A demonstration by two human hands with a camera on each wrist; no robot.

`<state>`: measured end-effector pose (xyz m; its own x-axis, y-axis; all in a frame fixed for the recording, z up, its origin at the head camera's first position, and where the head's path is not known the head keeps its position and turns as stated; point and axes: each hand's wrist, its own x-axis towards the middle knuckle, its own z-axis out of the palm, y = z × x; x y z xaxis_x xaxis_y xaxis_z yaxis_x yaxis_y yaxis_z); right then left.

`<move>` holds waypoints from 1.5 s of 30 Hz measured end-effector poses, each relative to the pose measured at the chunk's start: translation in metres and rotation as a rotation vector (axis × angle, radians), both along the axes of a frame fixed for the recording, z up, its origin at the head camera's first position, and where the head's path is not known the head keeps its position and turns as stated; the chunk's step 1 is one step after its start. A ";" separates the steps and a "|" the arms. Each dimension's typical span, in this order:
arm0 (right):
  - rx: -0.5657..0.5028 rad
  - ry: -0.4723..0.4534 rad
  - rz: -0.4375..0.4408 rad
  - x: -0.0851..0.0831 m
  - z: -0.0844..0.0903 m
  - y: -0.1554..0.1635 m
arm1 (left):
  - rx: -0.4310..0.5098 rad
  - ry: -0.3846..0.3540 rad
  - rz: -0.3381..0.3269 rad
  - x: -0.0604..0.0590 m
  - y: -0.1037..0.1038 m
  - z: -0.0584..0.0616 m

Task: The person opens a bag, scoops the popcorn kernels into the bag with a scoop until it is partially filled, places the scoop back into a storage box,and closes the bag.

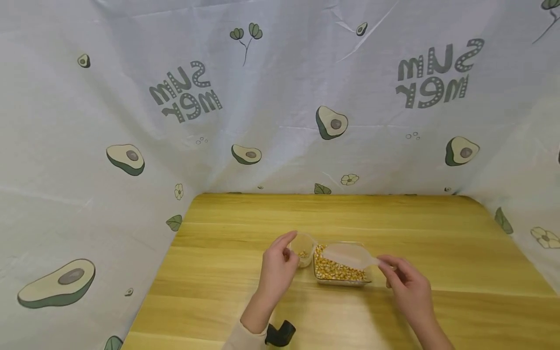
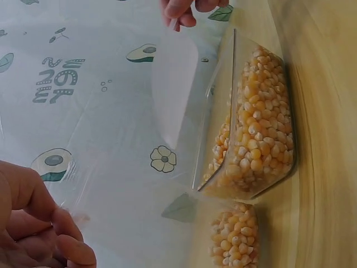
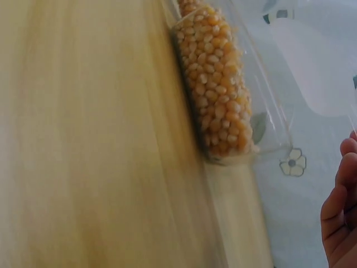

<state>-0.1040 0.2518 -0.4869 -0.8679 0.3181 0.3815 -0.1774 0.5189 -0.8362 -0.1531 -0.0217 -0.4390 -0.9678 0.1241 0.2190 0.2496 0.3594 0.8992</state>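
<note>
1. On the wooden table (image 1: 393, 218) stands a clear rectangular box (image 1: 341, 282) with many corn kernels (image 1: 337, 270) inside; the box is near the front middle of the table, and it looks about half full or more
2. Just beside the box, on its left side, stands a small clear cup (image 1: 305, 249). The left hand (image 1: 277, 270) holds this cup, with the thumb and the fingers curled around its wall. The cup seems to touch the box, or nearly so
3. In the cup there is only a thin layer of kernels at the bottom, as the left wrist view shows (image 2: 234, 234). So I judge that the moving of corn into the cup is begun, but most of it is left to do
4. The right hand (image 1: 409, 287) holds a clear plastic scoop (image 1: 350, 255) by the handle, pinched between the thumb and the fingertips. The bowl of the scoop hangs above the box, over the kernels, and does not touch them as far as I can see
5. The scoop looks empty at this moment; I see no kernels in it, though the plastic is pale and hard to read
6. In my judgement the step in hand is to take a new load from the box, and the pouring into the cup is not yet done for this load
7. No kernels lie loose on the table around the box and the cup, so far as the pictures show
</note>
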 end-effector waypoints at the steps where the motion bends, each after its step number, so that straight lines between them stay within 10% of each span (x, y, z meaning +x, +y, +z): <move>1: 0.005 -0.001 0.000 0.000 -0.001 0.001 | 0.007 -0.006 -0.008 0.000 0.000 0.001; 10: 0.084 -0.016 -0.028 0.003 -0.010 0.009 | 0.038 -0.063 -0.069 -0.004 -0.010 0.001; 45: 0.576 0.338 0.040 -0.010 0.001 0.022 | 0.086 -0.049 0.091 0.001 -0.020 -0.019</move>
<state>-0.1137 0.2742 -0.4863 -0.6776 -0.0480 0.7338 -0.4095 0.8535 -0.3223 -0.1524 -0.0419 -0.4577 -0.9840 0.0179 0.1773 0.1744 0.2993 0.9381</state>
